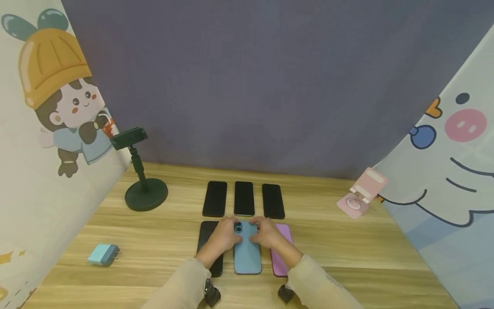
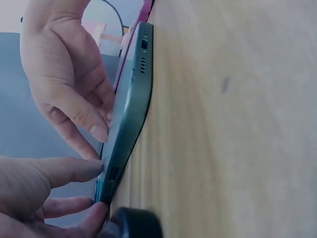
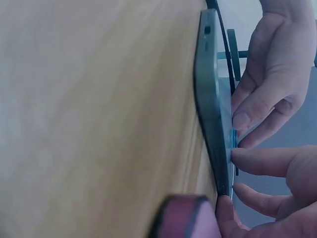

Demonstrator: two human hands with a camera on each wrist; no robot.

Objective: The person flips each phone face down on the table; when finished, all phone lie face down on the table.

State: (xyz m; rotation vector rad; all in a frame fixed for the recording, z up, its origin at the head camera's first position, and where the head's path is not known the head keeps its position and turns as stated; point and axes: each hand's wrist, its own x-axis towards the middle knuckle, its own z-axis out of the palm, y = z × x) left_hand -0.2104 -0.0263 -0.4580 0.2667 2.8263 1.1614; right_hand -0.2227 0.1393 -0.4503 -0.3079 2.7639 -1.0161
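A light-blue phone [image 1: 248,257] lies back up at the front middle of the wooden table, its camera at the upper left corner. My left hand [image 1: 224,234] pinches its upper left edge, thumb over the back and fingers at the rim. On the opposite side, my right hand [image 1: 268,233] pinches the upper right edge in the same manner. The phone's bottom edge, with its port, shows in the left wrist view. A black phone [image 1: 217,262] lies under my left forearm and a purple phone [image 1: 281,262] under my right, each partly hidden.
Three dark phones, left [image 1: 215,198], middle [image 1: 244,198] and right [image 1: 273,201], form a row behind. A black phone stand [image 1: 146,194] rises at the back left, a pink folding stand [image 1: 369,185] at the back right. A blue charger plug [image 1: 103,255] lies at the left.
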